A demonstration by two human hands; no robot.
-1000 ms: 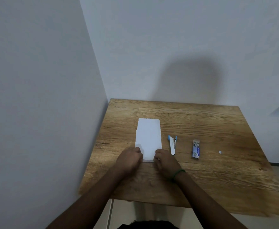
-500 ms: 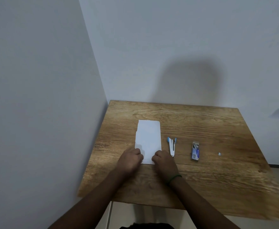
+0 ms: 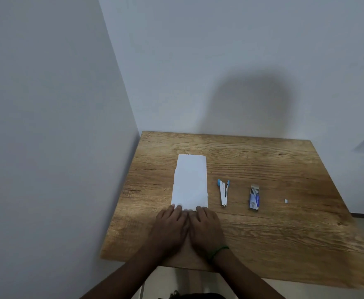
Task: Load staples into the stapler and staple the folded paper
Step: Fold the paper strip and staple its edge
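Note:
A white folded paper [image 3: 190, 181] lies lengthwise on the left part of the wooden table [image 3: 284, 229]. My left hand [image 3: 170, 228] and my right hand [image 3: 205, 228] rest flat side by side, fingers spread, with the fingertips on the paper's near edge. To the right of the paper lies a small stapler [image 3: 223, 192], white with blue ends, hinged apart in a V. Further right is a small blue and grey staple box [image 3: 254, 197]. Neither hand holds anything.
A tiny white scrap [image 3: 286, 201] lies right of the staple box. White walls close the table in on the left and at the back. A green band circles my right wrist [image 3: 217, 251]. The table's near edge runs under my forearms.
Both hands have flattened and drawn back toward me, from curled on the paper's near end to fingertips just on its edge. Paper, stapler and box stay in place.

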